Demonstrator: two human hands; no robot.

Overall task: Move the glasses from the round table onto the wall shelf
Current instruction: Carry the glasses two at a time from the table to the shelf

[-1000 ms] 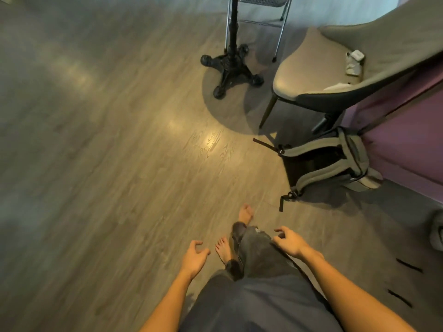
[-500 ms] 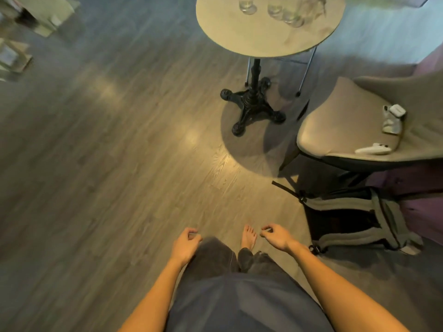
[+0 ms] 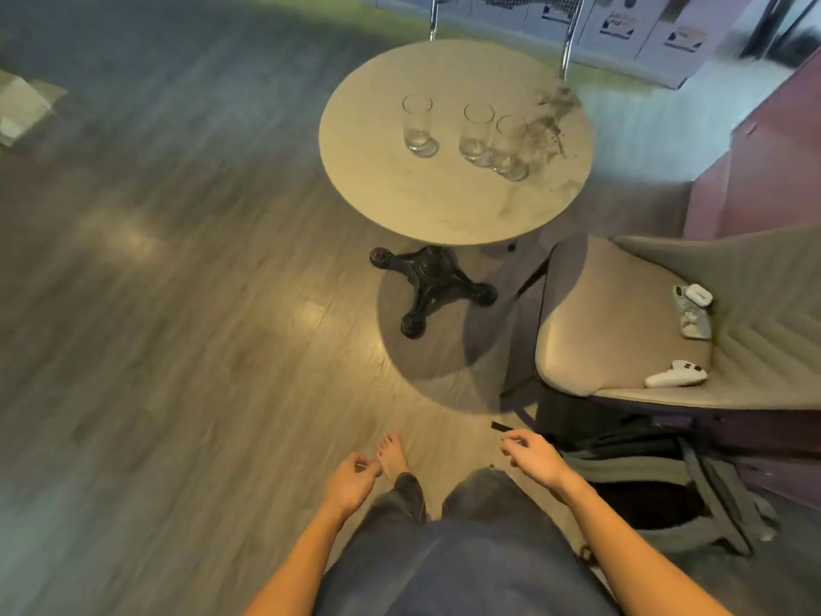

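Note:
Three clear glasses stand upright on the round beige table (image 3: 444, 215): one apart on the left (image 3: 418, 125), and two touching side by side, the middle glass (image 3: 476, 132) and the right glass (image 3: 509, 147). My left hand (image 3: 351, 482) and my right hand (image 3: 533, 455) hang low in front of my legs, well short of the table, fingers loosely curled with nothing in them. The wall shelf is out of view.
The table stands on a black cast-iron foot (image 3: 428, 286). A padded chair (image 3: 622, 331) with game controllers on its seat is at the right, a grey backpack (image 3: 693, 495) on the floor below it. A metal chair (image 3: 502, 20) stands behind the table. Open wooden floor lies to the left.
The view has tilted up and moved forward: the whole tabletop with the glasses now shows. Both hands stay low and empty, fingers curling in slightly.

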